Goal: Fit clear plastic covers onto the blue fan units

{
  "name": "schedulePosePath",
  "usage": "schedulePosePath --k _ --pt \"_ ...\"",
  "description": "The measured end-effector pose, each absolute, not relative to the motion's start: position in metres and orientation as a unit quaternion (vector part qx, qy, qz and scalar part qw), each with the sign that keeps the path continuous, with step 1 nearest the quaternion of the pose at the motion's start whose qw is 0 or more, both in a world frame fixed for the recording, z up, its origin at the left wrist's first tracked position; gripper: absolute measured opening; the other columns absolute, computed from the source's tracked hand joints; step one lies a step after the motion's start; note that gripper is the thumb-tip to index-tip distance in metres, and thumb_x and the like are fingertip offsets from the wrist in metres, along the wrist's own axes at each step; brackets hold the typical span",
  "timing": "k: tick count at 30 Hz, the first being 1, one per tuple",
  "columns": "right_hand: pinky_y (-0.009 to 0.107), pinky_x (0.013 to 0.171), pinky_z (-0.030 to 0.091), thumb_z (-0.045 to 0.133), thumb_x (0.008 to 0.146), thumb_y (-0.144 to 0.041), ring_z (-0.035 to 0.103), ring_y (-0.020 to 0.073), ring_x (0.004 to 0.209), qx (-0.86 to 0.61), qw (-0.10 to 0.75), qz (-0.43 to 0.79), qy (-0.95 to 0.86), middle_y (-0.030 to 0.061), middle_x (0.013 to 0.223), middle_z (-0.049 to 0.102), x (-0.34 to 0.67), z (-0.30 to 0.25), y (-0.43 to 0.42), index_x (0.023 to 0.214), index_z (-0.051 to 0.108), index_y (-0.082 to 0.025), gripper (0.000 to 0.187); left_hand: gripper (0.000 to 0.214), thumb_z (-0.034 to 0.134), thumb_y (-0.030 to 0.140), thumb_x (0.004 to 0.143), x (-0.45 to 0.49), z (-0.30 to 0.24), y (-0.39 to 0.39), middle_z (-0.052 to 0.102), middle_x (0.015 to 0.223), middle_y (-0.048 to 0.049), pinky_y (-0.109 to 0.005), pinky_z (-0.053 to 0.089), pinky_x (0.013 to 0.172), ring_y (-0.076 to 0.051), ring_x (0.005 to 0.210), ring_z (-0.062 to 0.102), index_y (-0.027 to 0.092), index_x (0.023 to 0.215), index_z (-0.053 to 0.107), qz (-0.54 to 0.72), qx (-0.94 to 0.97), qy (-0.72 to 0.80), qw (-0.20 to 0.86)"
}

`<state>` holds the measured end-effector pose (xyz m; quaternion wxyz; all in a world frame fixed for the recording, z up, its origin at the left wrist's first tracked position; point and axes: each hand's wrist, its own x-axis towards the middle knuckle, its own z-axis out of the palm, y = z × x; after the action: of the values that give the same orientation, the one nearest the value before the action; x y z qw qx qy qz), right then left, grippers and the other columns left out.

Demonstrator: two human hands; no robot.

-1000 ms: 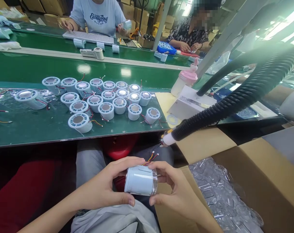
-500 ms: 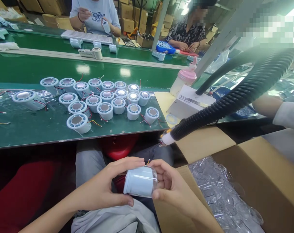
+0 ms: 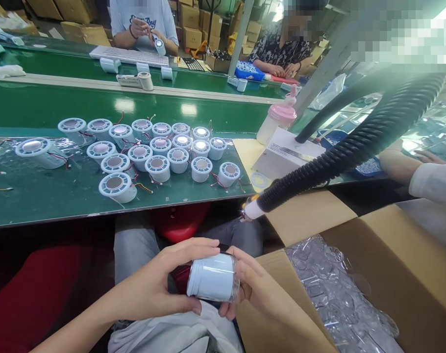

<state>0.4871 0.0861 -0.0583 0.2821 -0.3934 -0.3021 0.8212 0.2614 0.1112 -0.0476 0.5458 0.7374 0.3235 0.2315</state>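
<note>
Above my lap is a pale blue cylindrical housing (image 3: pixel 211 278) lying on its side, with a clear plastic cover around its right end. My left hand (image 3: pixel 167 277) grips it from the left, fingers over the top and thumb underneath. At the right end, my right hand (image 3: pixel 250 279) closes around the clear cover, its thumb lying along the near side and some fingertips showing below. The far side of the housing is hidden. On the bench ahead stand several similar pale blue housings (image 3: pixel 157 168) with round grey tops and thin coloured wires.
A cardboard box (image 3: pixel 403 264) at my right holds many clear plastic covers (image 3: pixel 340 299). A black corrugated hose (image 3: pixel 300 181) slants down above it. Behind are a white box (image 3: pixel 282 154) and a pink-topped bottle (image 3: pixel 278 120). Co-workers sit across the green bench (image 3: pixel 61 206); another person's arm is at right.
My right hand has turned around the covered end, its thumb moving up and fingertips now showing underneath. The left hand keeps its grip. Across the bench, a co-worker's hands have come together.
</note>
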Motion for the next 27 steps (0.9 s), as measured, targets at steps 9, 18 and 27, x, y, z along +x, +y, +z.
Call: schedulePosePath --k 9,18,27 --pt "0.009 0.035 0.039 0.037 0.068 -0.089 0.057 0.0064 0.040 -0.399 0.171 0.871 -0.229 0.0040 0.054 0.057 0.481 -0.049 0.085 0.063 0.058 -0.009 0.083 0.068 0.077 0.025 0.074 0.265 -0.048 0.112 0.045 0.143 -0.0038 -0.043 0.037 0.110 -0.026 0.131 0.044 0.042 0.132 0.047 0.247 0.719 0.308 0.571" --pt "0.029 0.070 0.057 0.052 0.073 -0.079 0.066 0.0204 0.087 -0.419 0.345 0.691 -0.478 0.0135 0.108 0.063 0.494 -0.065 0.075 0.126 0.048 -0.018 0.081 0.052 0.068 0.034 0.082 0.269 -0.043 0.103 0.045 0.136 -0.0025 -0.031 0.051 0.095 -0.025 0.123 0.052 0.037 0.129 0.047 0.245 0.552 0.357 0.713" --pt "0.031 0.103 0.045 0.076 0.078 -0.019 0.051 0.0194 0.123 -0.373 0.361 0.530 -0.671 0.0022 0.136 0.052 0.503 -0.053 0.076 0.134 0.044 -0.039 0.068 0.075 0.078 0.048 0.068 0.264 -0.044 0.105 0.047 0.142 -0.0060 -0.044 0.044 0.105 -0.033 0.128 0.047 0.036 0.135 0.047 0.227 0.601 0.371 0.671"
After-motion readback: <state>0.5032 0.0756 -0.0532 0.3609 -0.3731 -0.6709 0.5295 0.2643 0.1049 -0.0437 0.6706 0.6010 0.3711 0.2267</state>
